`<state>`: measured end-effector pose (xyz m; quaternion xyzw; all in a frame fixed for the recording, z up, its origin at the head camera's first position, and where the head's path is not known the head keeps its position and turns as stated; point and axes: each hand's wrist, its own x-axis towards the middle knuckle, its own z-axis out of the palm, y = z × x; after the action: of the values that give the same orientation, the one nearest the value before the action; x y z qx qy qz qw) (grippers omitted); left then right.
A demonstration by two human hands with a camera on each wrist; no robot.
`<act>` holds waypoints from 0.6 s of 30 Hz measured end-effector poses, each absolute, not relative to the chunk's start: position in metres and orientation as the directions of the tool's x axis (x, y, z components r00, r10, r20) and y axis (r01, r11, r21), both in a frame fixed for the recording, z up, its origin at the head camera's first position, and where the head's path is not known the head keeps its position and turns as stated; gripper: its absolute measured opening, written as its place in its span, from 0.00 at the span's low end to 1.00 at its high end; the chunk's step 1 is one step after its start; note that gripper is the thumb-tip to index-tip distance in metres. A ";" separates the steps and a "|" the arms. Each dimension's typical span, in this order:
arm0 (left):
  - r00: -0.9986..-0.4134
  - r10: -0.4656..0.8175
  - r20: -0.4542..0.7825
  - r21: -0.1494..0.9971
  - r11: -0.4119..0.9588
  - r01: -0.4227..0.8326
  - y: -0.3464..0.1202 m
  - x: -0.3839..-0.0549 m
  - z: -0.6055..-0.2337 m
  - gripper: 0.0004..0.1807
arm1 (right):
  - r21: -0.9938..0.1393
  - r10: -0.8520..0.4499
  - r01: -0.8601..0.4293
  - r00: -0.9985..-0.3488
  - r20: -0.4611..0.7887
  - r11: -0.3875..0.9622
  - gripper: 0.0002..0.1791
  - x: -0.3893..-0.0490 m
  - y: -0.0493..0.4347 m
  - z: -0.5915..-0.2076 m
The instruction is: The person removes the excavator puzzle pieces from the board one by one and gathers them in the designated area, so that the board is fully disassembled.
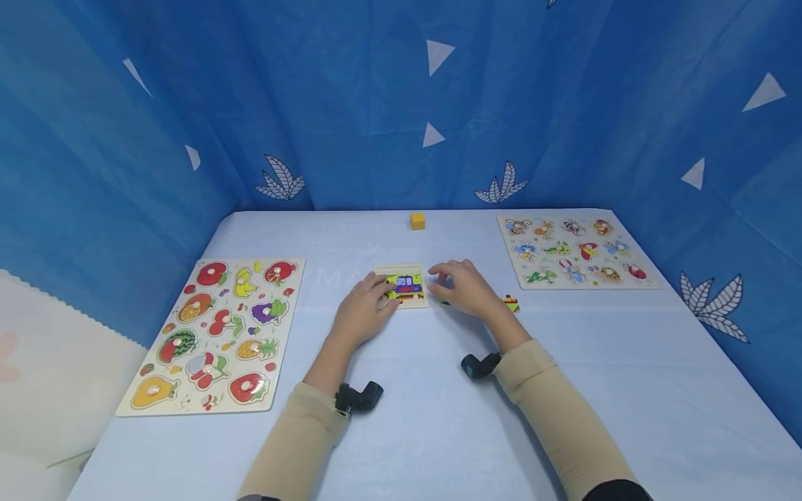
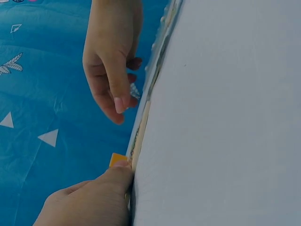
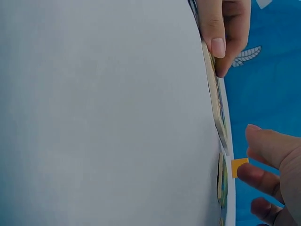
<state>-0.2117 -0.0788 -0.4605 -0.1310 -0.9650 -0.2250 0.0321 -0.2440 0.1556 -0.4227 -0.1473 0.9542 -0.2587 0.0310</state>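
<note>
On the tabletop, your left hand grips the vehicle puzzle at its left edge; your right hand hovers beside it, fingers parted.

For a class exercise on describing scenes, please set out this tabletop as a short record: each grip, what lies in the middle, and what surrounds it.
Left grip: touching the small puzzle's left side
Right grip: raised near the loose pieces, holding nothing
Puzzle picture: a blue vehicle
Left side: fruit board
Far right: insect board
Back: yellow block
Surface: pale table
Backdrop: blue curtain
</note>
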 end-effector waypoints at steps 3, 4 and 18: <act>-0.964 0.235 0.126 0.424 0.866 0.266 -0.079 -0.212 -0.461 0.26 | -0.494 -0.301 -0.264 -0.954 0.004 0.829 0.23 -0.247 0.152 -0.422; -0.964 0.234 0.130 0.425 0.865 0.267 -0.079 -0.212 -0.461 0.26 | -0.491 -0.303 -0.263 -0.953 -0.002 0.830 0.23 -0.248 0.151 -0.422; -0.971 0.202 0.129 0.364 0.901 0.236 -0.073 -0.215 -0.460 0.32 | -0.437 -0.331 -0.274 -0.942 -0.058 0.857 0.24 -0.261 0.135 -0.418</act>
<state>-0.2148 -0.0732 -0.4597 -0.1124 -0.9740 -0.1918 0.0443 -0.2609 0.1349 -0.4177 -0.1573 0.9613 -0.2164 0.0654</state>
